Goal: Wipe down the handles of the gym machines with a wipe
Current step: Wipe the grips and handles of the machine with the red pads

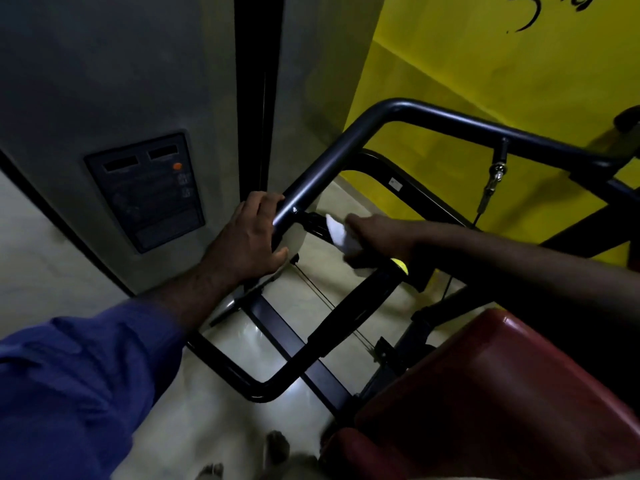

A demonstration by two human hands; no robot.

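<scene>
Here, wipe [341,233] in right hand [377,237], on handle [313,222]

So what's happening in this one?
A person is wiping down a gym machine. The left grip holds the machine's grey bar just below its bend. The right grip holds a white wipe against a short black handle that sticks out beside that bar. A red seat sits at lower right. The wipe is blurred, so wiping seems to be under way.
</scene>
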